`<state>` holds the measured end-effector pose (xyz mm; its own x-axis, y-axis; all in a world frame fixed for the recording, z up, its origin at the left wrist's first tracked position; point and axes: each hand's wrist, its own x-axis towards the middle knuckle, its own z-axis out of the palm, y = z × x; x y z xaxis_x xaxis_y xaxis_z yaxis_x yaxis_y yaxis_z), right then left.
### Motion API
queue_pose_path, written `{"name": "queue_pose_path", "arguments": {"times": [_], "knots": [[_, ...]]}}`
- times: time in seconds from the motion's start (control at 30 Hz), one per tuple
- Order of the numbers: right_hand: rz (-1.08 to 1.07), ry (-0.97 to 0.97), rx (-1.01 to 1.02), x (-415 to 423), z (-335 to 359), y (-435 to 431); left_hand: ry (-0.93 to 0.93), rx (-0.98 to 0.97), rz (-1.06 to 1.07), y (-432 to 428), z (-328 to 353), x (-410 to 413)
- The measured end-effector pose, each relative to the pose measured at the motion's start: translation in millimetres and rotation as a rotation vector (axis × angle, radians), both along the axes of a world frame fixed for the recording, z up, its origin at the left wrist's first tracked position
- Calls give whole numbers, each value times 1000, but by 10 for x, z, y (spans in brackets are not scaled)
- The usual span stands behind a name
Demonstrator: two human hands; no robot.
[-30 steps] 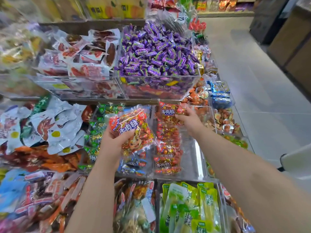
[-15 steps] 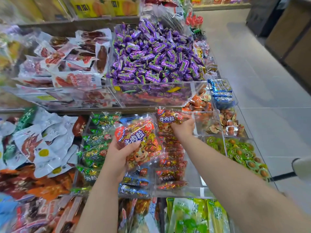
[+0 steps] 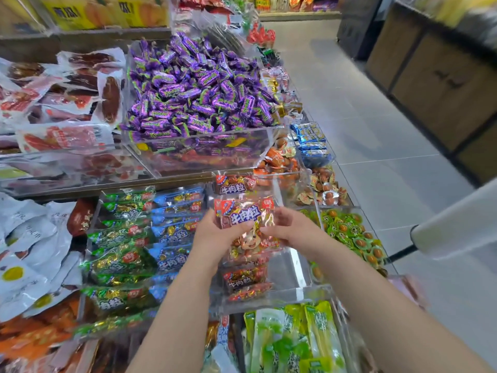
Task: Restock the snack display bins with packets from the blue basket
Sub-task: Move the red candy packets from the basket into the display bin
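Holds one red snack packet (image 3: 243, 224) upright in both hands, above the middle of a clear acrylic bin (image 3: 289, 267) on the display's lower tier, printed face toward the camera. Grips the packet's left edge with the left hand (image 3: 212, 236), thumb lying over the front and fingers hidden behind. Pinches its right edge with the right hand (image 3: 289, 228), fingers curled round it. Below the held packet, along the bin's left wall, a row of matching red packets (image 3: 243, 279) running from the front edge to the back edge. Just beside that wall, to the left, blue packets (image 3: 174, 232), then green packets (image 3: 118, 261) farther toward the display's left edge. Up on the raised tier behind, a heap of purple candies (image 3: 199, 87). At the display's near edge, yellow-green packets (image 3: 291, 340) standing in another bin.
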<state>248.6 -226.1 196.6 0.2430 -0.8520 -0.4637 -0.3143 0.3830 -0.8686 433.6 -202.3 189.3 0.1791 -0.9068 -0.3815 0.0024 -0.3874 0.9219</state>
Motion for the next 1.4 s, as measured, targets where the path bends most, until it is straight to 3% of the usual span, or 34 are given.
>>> {"name": "queue_pose_path", "arguments": {"times": [0.13,0.23,0.37,0.47,0.67,0.9,1.07,1.2,1.3,1.4], "knots": [[-6,87,-40,-231,52,85,96,44,21,-19,12,-99],[-203,168,-150,-413,63,63,150,-11,172,-74,-19,-16],[-266,554,-484,-307,-16,-35,-2,-66,168,-121,-9,113],[-247,625,-477,-97,-270,-188,-30,-90,106,-125,32,105],[-517,395,-114,70,-820,-488,-78,17,-8,-86,-5,130],[-515,400,47,170,-1052,-789,-143,26,-56,-106,-27,110],[-621,534,-116,345,-1103,-671,-146,77,-51,-123,-50,121],[-385,557,-346,295,-1198,-652,-122,90,-49,-141,-61,127],[-300,558,-284,150,-1220,-803,-120,78,-42,-133,-67,126],[-370,473,-60,111,-1250,-888,-83,73,-32,-115,-78,140]]}}
